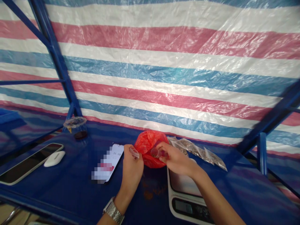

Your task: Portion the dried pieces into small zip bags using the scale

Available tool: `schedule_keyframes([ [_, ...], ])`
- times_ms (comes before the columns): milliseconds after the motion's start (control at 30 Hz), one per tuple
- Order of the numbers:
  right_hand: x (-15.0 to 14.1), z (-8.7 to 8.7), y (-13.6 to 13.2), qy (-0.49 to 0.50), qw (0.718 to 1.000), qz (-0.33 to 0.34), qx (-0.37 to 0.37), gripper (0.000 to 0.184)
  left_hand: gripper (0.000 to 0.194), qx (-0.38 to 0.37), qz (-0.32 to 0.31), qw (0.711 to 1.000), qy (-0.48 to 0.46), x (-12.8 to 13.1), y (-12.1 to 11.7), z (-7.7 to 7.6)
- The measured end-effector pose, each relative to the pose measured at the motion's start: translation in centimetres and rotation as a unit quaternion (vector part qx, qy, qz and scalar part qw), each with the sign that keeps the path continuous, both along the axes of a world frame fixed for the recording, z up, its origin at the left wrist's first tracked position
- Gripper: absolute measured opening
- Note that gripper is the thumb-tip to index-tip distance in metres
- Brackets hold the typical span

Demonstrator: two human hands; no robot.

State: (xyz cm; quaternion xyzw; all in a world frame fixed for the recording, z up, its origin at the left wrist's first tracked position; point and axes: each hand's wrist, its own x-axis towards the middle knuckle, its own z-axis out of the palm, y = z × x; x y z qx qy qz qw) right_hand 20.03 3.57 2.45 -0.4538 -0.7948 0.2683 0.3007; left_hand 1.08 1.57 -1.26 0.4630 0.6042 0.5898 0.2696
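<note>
In the middle of the table a red plastic bag (pixel 150 139) stands with its mouth open toward me. My right hand (pixel 174 157) reaches to the mouth, its fingers closed around a small clear cup (pixel 155 152). What the cup contains is too small to make out. At the bag's left side my left hand (pixel 133 165) is closed on a small clear plastic bag (pixel 134 152), and its fingers touch the red plastic. Under my right forearm lies a white kitchen scale (pixel 172 200), partly covered by the arm.
Several clear bags with brownish contents (pixel 199 150) lie behind the scale. Left of my hands are a lit phone (pixel 114 162), a white earbud case (pixel 54 158), a dark phone (pixel 30 164) and a clear lidded cup (pixel 79 128). Blue metal posts (pixel 58 62) flank the table.
</note>
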Motion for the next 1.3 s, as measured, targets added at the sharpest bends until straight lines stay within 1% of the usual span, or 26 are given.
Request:
schedule_keyframes([
  [67,0.0,0.0,0.0,0.026,0.999,0.036,-0.022,0.024,0.025,-0.012,0.011,1.0,-0.004,0.0,0.1,0.1],
  [100,0.0,0.2,0.0,0.04,0.998,0.045,-0.029,0.022,0.025,-0.007,0.008,1.0,0.0,-0.1,0.1,0.1],
  [200,-0.2,1.0,-0.4,0.092,0.994,0.042,-0.028,0.02,0.021,0.045,-0.021,0.997,0.05,-0.1,-0.2,0.1],
  [300,-0.7,2.3,-1.2,0.119,0.992,0.028,0.003,0.023,0.011,0.085,-0.047,0.99,0.106,-0.1,-0.6,0.1],
  [367,-1.5,3.1,-1.9,0.1,0.994,0.016,0.048,0.021,0.01,0.09,-0.059,0.988,0.106,-0.1,-0.8,0.0],
  [467,-2.8,3.8,-2.7,0.037,0.993,-0.002,0.116,0.021,0.013,0.085,-0.085,0.99,0.072,0.1,-0.7,-0.1],
  [533,-3.7,3.9,-3.2,-0.013,0.987,-0.005,0.157,0.028,0.014,0.085,-0.113,0.989,0.049,0.3,-0.6,-0.3],
  [633,-4.5,4.0,-3.7,-0.076,0.973,0.008,0.217,0.038,0.015,0.088,-0.148,0.985,0.014,0.5,-0.6,-0.4],
  [767,-4.7,4.3,-4.0,-0.106,0.961,0.026,0.255,0.045,0.016,0.071,-0.157,0.985,-0.001,0.7,-0.9,-0.1],
  [833,-4.7,4.4,-4.0,-0.11,0.96,0.03,0.256,0.047,0.015,0.069,-0.161,0.984,0.0,0.6,-0.9,0.1],
  [900,-4.6,4.3,-3.7,-0.103,0.962,0.01,0.252,0.043,0.016,0.075,-0.154,0.985,0.013,0.4,-0.9,0.2],
  [1000,-4.2,3.9,-2.7,-0.095,0.963,-0.078,0.24,0.038,0.014,0.078,-0.112,0.989,0.048,-0.1,-0.9,0.2],
  [1033,-4.0,3.7,-2.3,-0.102,0.961,-0.111,0.231,0.037,0.013,0.072,-0.107,0.99,0.055,-0.3,-0.9,0.2],
  [1100,-3.6,3.1,-1.6,-0.134,0.958,-0.145,0.207,0.038,0.012,0.052,-0.128,0.989,0.058,-0.7,-1.1,0.1],
  [1133,-3.4,2.8,-1.3,-0.154,0.958,-0.143,0.193,0.038,0.014,0.04,-0.147,0.987,0.055,-0.9,-1.2,0.0],
  [1200,-3.4,2.1,-1.0,-0.196,0.96,-0.111,0.167,0.037,0.02,0.025,-0.176,0.983,0.051,-1.3,-1.4,-0.1],
  [1267,-3.5,1.4,-0.9,-0.245,0.955,-0.079,0.145,0.039,0.025,0.018,-0.182,0.982,0.054,-1.7,-1.5,-0.2],
  [1300,-3.6,1.1,-0.8,-0.269,0.95,-0.075,0.137,0.04,0.026,0.016,-0.182,0.981,0.06,-1.9,-1.6,-0.2],
])
